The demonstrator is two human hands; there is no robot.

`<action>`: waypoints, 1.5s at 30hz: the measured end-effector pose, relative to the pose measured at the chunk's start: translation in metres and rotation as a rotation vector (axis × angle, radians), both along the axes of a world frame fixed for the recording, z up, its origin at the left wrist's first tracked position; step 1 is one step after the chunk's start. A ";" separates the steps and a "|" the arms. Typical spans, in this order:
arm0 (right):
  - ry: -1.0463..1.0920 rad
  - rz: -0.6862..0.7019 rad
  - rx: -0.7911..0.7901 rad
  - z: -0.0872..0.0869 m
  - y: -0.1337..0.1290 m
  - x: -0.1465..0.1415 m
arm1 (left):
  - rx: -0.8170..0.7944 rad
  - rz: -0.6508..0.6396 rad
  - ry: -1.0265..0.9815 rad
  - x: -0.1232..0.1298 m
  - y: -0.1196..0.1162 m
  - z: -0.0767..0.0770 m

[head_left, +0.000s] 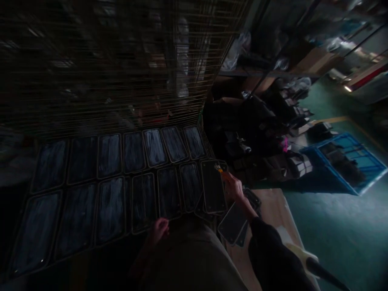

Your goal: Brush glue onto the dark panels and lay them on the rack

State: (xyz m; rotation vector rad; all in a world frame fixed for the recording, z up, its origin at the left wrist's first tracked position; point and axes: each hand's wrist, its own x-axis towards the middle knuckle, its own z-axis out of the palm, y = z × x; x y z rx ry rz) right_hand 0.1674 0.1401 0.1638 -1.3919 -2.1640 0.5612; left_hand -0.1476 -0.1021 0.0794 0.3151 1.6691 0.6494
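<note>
My right hand (pixel 234 186) is closed around the orange handle of a brush (pixel 218 167), whose tip is at the top of a dark rectangular panel (pixel 214 194). This panel lies on others at the right end of two rows. Most panels in the rows carry pale, streaky smears, such as this smeared panel (pixel 111 208); the one under the brush looks plain. Near the front edge of the lower row, my left hand (pixel 162 227) is curled closed, and I see nothing in it. The picture is dim and slightly blurred.
A wire mesh (pixel 121 81) rises behind the rows. Loose dark panels (pixel 233 224) lie on a wooden board (pixel 271 202) at right, near a pale object with a black handle (pixel 303 256). Dark bundles and a blue crate (pixel 342 186) stand farther right on the green floor.
</note>
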 end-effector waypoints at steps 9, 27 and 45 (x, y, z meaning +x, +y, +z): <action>-0.160 0.173 -0.028 -0.032 0.057 0.006 | -0.080 -0.112 -0.014 0.165 0.098 -0.027; -0.213 0.207 -0.060 -0.035 0.046 0.016 | -0.021 -0.359 0.262 0.175 0.088 -0.037; -0.182 0.104 -0.210 -0.020 -0.055 0.040 | -0.027 -0.079 0.057 0.179 0.080 -0.038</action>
